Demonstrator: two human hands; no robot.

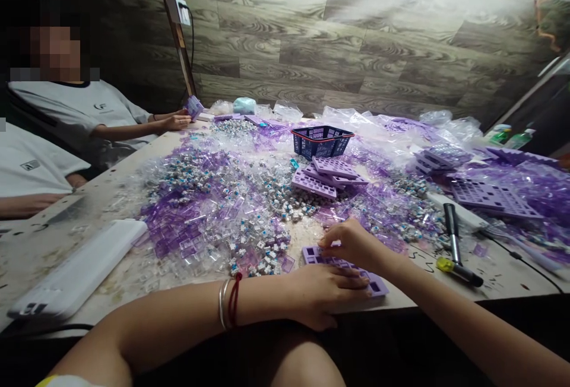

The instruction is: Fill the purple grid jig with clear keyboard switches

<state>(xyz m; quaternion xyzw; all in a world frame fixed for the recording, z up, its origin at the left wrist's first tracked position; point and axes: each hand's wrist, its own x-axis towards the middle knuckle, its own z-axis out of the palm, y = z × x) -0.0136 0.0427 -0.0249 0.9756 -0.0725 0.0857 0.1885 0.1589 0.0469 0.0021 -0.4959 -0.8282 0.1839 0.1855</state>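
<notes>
A purple plastic tray (376,284) with square slots lies at the near edge of the table. My left hand (323,298), with bracelets on its wrist, lies over the tray with curled fingers and steadies it. My right hand (351,244) hovers at the tray's far left end, fingers pinched together on a small part I cannot make out. Heaps of small white and blue switch parts (267,253) and clear and purple plastic pieces (178,230) lie just beyond the tray.
A blue basket (321,140) stands mid-table behind a stack of purple trays (327,176). More trays (490,197) lie at right. A yellow-handled screwdriver (458,271) lies right of my hands, a white bar (75,274) at left. Two people sit at far left.
</notes>
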